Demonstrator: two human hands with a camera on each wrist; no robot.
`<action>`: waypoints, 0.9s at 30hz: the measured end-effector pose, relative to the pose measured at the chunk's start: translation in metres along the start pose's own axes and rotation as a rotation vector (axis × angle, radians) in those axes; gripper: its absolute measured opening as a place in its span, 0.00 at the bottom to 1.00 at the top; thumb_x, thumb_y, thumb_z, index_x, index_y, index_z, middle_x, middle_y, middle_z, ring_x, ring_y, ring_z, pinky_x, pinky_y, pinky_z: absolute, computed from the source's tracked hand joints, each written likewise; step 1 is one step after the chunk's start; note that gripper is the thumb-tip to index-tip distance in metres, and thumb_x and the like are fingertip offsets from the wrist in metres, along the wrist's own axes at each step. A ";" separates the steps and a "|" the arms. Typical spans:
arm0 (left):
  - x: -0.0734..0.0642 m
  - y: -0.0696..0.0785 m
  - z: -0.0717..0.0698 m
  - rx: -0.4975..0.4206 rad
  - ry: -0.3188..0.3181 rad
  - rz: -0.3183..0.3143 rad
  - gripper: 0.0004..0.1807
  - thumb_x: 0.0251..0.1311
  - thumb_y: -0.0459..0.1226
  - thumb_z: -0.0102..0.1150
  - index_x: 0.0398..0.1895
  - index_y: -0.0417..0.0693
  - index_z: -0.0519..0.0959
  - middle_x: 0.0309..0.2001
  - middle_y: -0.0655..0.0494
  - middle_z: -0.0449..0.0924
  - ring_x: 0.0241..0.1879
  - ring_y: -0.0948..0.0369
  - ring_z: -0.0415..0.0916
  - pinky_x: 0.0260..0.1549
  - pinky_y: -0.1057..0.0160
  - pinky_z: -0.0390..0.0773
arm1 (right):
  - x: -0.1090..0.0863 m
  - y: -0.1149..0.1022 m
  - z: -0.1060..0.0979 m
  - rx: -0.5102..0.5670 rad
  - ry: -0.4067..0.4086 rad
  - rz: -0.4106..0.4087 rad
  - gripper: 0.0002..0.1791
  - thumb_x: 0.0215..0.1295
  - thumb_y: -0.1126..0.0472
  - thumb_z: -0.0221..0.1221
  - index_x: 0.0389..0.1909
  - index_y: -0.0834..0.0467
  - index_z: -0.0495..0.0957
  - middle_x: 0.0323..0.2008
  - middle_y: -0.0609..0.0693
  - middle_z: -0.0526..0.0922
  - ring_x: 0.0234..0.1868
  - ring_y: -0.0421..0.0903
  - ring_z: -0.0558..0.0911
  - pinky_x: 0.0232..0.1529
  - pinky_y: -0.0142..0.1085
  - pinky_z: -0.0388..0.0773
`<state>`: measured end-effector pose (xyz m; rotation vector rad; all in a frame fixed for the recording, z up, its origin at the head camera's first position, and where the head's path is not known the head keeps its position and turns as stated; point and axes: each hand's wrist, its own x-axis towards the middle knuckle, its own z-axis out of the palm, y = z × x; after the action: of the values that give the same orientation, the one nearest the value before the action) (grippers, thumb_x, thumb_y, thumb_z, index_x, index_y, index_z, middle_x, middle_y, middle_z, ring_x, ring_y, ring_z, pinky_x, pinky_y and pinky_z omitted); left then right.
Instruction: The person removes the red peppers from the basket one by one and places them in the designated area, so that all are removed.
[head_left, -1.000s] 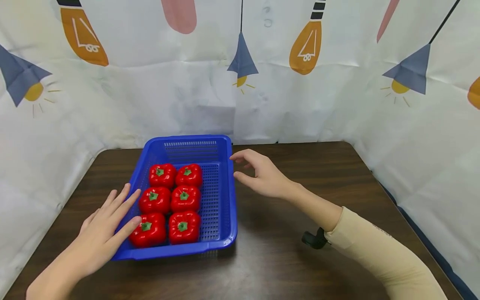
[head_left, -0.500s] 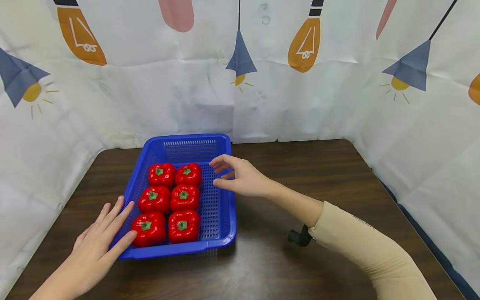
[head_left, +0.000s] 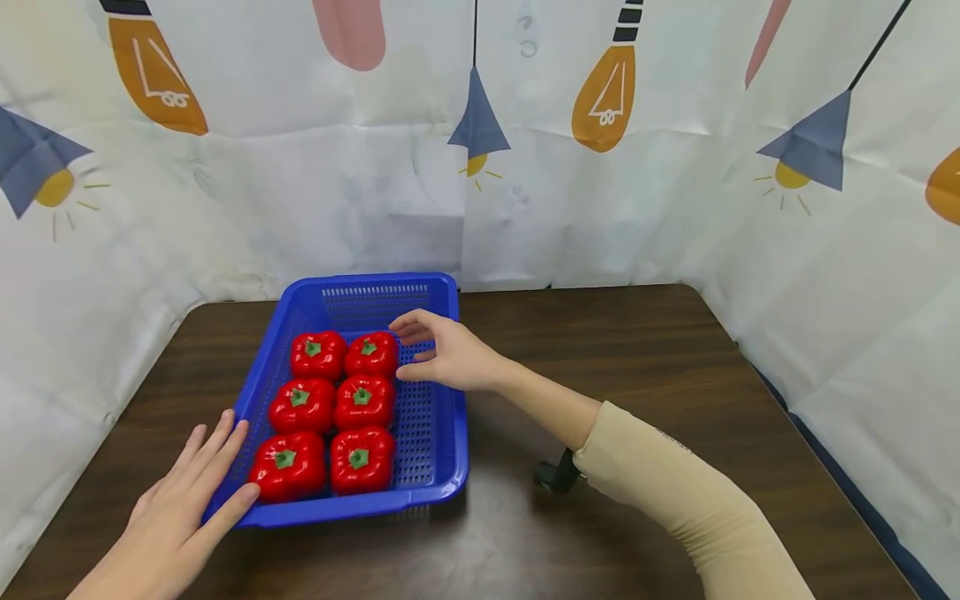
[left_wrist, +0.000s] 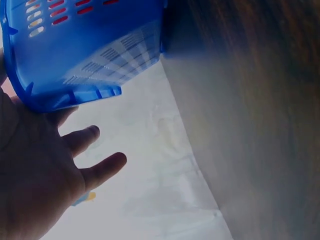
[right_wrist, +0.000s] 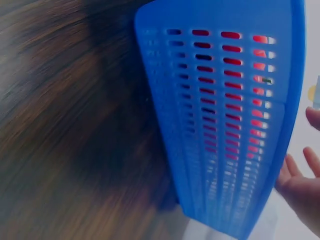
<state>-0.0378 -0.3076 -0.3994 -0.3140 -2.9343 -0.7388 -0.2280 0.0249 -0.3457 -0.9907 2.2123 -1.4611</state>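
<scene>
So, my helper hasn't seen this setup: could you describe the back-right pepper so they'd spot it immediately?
On the brown table sits a blue basket holding six red peppers in two columns. Take the right column's farthest pepper: of all six, it lies nearest the right hand.

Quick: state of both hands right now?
Left hand: open, fingers spread at the left rim of the blue basket.
Right hand: open, holding nothing, fingertips by the far-right red pepper; contact unclear.

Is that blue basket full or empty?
Partly full: six red peppers sit in two columns inside the blue basket, with bare mesh floor showing along its right side.
</scene>
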 end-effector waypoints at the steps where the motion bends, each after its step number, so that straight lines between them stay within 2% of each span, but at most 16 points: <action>1: -0.001 -0.001 -0.001 0.002 0.009 0.004 0.43 0.73 0.45 0.58 0.84 0.53 0.48 0.83 0.51 0.39 0.80 0.43 0.29 0.56 0.15 0.37 | 0.003 0.000 0.002 -0.018 0.012 0.002 0.31 0.64 0.65 0.69 0.66 0.62 0.70 0.65 0.59 0.75 0.64 0.54 0.76 0.60 0.44 0.79; 6: 0.000 -0.004 -0.003 -0.001 0.027 0.023 0.44 0.72 0.44 0.60 0.84 0.52 0.49 0.83 0.52 0.41 0.80 0.43 0.30 0.58 0.16 0.37 | 0.016 0.001 0.012 -0.128 0.081 0.055 0.31 0.63 0.63 0.70 0.66 0.61 0.71 0.63 0.56 0.77 0.64 0.50 0.77 0.60 0.41 0.78; 10: 0.000 -0.005 -0.003 -0.006 0.033 0.029 0.44 0.71 0.44 0.61 0.84 0.53 0.49 0.83 0.52 0.42 0.80 0.41 0.33 0.56 0.15 0.40 | 0.022 0.003 0.018 -0.168 0.090 0.133 0.33 0.63 0.60 0.71 0.68 0.58 0.71 0.65 0.53 0.76 0.65 0.47 0.75 0.61 0.38 0.76; 15: -0.002 -0.007 -0.002 -0.002 0.048 0.039 0.44 0.71 0.43 0.61 0.84 0.52 0.50 0.83 0.51 0.44 0.80 0.40 0.36 0.59 0.16 0.40 | 0.029 0.004 0.022 -0.155 0.071 0.189 0.35 0.63 0.58 0.71 0.70 0.57 0.70 0.66 0.52 0.75 0.67 0.48 0.73 0.63 0.42 0.74; 23: -0.003 -0.008 -0.002 -0.013 0.058 0.053 0.44 0.70 0.43 0.62 0.84 0.53 0.50 0.82 0.51 0.45 0.79 0.38 0.40 0.64 0.20 0.38 | 0.037 0.007 0.029 -0.137 0.074 0.214 0.33 0.65 0.60 0.69 0.69 0.56 0.70 0.65 0.52 0.75 0.67 0.49 0.73 0.62 0.40 0.75; 27: -0.002 -0.007 -0.002 -0.013 0.069 0.071 0.44 0.71 0.42 0.62 0.84 0.52 0.50 0.82 0.52 0.45 0.79 0.40 0.41 0.66 0.23 0.39 | 0.038 0.009 0.032 -0.119 0.084 0.220 0.34 0.64 0.60 0.69 0.69 0.58 0.70 0.64 0.52 0.75 0.63 0.47 0.75 0.59 0.38 0.77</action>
<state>-0.0376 -0.3150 -0.4009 -0.3828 -2.8386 -0.7446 -0.2393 -0.0210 -0.3633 -0.7043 2.4049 -1.3090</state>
